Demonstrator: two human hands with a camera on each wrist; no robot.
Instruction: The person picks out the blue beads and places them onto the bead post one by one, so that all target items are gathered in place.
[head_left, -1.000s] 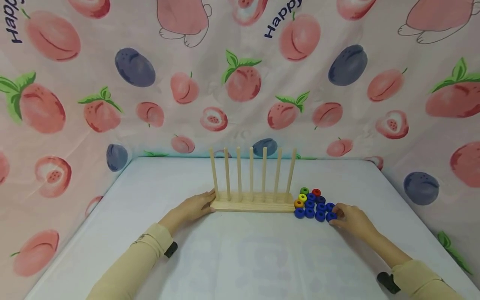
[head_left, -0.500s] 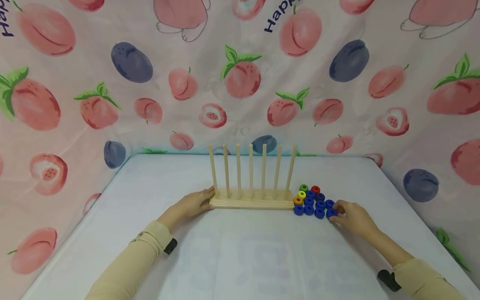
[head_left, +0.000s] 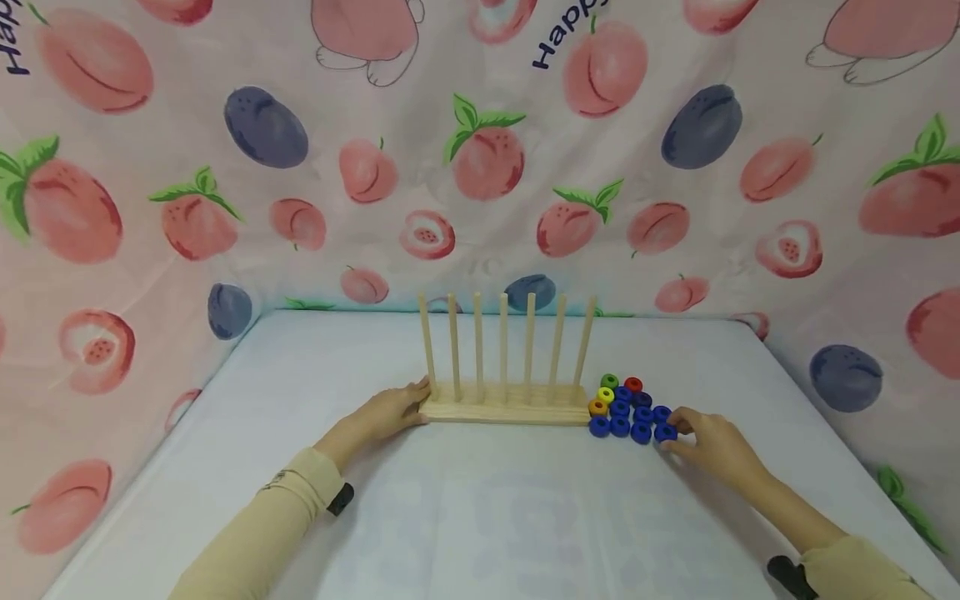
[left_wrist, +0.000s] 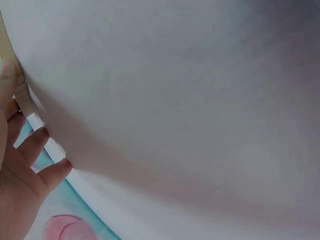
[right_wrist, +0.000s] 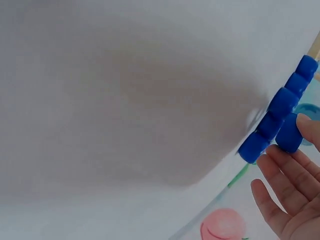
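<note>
Seven pegs [head_left: 504,346] rose upright from the wooden rack [head_left: 510,411] on our table [head_left: 495,517], our left hand [head_left: 384,412] holding its left end between thumb and fingers, while beyond its right end, at the outer side of clustered coloured beads [head_left: 619,408], our right hand [head_left: 712,447], nearly closed, pinched one blue bead [head_left: 664,433].

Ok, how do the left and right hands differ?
The left hand holds the wooden stand; the right hand pinches a blue bead. The left hand is at the stand's left end, the right hand beyond its right end. Both extend from beige sleeves.
</note>
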